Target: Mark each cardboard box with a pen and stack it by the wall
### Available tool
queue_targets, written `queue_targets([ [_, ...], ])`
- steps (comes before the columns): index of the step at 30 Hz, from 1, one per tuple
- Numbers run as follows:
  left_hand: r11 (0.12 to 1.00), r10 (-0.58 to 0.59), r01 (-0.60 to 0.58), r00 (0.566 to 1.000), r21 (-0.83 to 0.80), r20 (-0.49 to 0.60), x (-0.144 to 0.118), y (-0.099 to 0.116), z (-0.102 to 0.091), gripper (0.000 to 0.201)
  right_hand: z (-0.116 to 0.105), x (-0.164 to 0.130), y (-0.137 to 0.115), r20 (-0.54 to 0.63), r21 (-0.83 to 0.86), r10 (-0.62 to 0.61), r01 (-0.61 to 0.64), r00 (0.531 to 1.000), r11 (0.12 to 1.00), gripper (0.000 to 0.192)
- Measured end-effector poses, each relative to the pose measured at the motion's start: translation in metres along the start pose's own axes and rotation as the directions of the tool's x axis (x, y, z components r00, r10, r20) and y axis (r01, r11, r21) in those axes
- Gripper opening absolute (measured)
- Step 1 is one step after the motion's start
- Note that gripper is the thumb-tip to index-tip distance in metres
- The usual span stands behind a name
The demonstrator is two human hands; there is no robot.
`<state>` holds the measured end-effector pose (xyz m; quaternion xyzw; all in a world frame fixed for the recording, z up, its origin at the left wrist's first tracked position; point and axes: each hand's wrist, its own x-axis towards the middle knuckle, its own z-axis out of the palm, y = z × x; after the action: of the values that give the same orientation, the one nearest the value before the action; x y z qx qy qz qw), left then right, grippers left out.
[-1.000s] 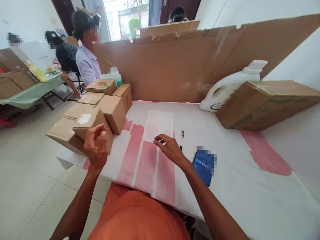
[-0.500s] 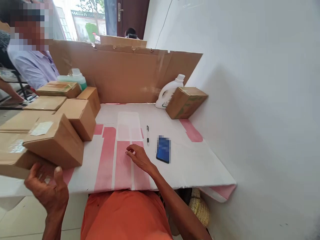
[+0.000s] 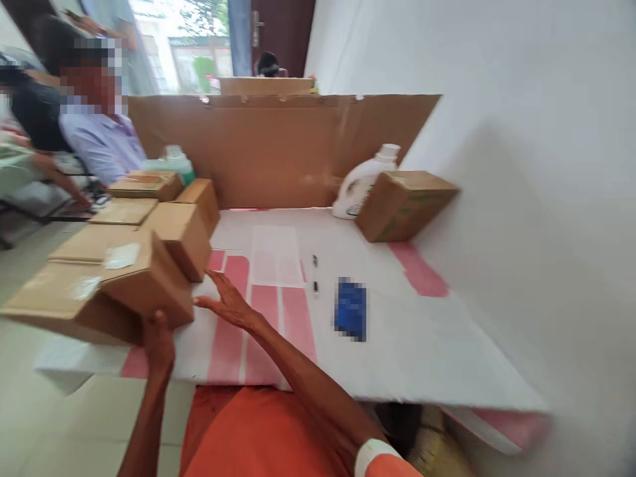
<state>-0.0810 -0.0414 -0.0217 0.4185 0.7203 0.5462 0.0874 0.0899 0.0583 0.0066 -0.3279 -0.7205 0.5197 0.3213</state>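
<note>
Looks like a makeshift packing room, prob. in a house: sealed cardboard cartons (image 3: 124, 265) stacked just left of the right hand (image 3: 226, 306), paper-covered bench (image 3: 422, 338) w/ cardboard screen (image 3: 278, 149) beyond it, detergent jug (image 3: 362, 187) far right, other people seated at benches left, open door behind.

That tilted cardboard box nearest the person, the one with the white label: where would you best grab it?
Probably by its two opposite side faces, one hand each side. The tilted box leans on the flat boxes behind, its near end free. The left hand is already under the near bottom edge; the right hand is beside its right face.
</note>
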Motion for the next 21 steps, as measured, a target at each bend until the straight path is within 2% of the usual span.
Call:
queue_targets([
  [3,1.0,-0.016,0.015,0.999,0.011,0.046,-0.011,-0.008,0.008,0.077,0.026,0.003,0.0,0.072,0.118,0.008,-0.017,0.997,0.993,0.1],
  [6,1.0,-0.011,0.013,0.993,-0.01,0.119,-0.042,-0.004,0.021,0.08,0.028,-0.022,0.011,0.035,0.215,0.006,-0.013,0.999,0.977,0.101],
  [9,0.996,-0.005,0.029,0.962,-0.082,0.273,-0.089,0.014,0.036,0.077,-0.001,-0.059,0.02,-0.1,0.259,0.073,-0.045,0.992,0.965,0.105],
  [11,0.987,0.044,0.028,0.904,-0.161,0.425,-0.118,0.026,0.045,0.074,-0.031,-0.082,0.021,-0.18,0.237,0.126,-0.081,0.976,0.968,0.103],
  [13,0.973,0.12,0.006,0.842,-0.232,0.526,-0.134,0.035,0.051,0.071,-0.061,-0.102,0.021,-0.232,0.189,0.16,-0.117,0.959,0.975,0.099],
  [14,0.967,0.142,-0.001,0.83,-0.254,0.54,-0.135,0.037,0.054,0.067,-0.073,-0.11,0.022,-0.248,0.171,0.175,-0.135,0.953,0.976,0.098],
  [15,0.965,0.144,-0.002,0.84,-0.261,0.524,-0.131,0.038,0.056,0.064,-0.082,-0.116,0.022,-0.258,0.164,0.192,-0.153,0.947,0.975,0.098],
  [17,0.971,0.097,0.005,0.905,-0.238,0.415,-0.111,0.039,0.059,0.06,-0.09,-0.125,0.025,-0.27,0.167,0.232,-0.192,0.934,0.967,0.098],
  [19,0.981,0.053,0.004,0.956,-0.194,0.287,-0.079,0.039,0.062,0.067,-0.087,-0.127,0.029,-0.31,0.164,0.259,-0.217,0.915,0.962,0.099],
  [21,0.985,0.069,-0.021,0.956,-0.17,0.285,-0.045,0.042,0.068,0.079,-0.078,-0.124,0.032,-0.364,0.168,0.267,-0.219,0.892,0.961,0.093],
])
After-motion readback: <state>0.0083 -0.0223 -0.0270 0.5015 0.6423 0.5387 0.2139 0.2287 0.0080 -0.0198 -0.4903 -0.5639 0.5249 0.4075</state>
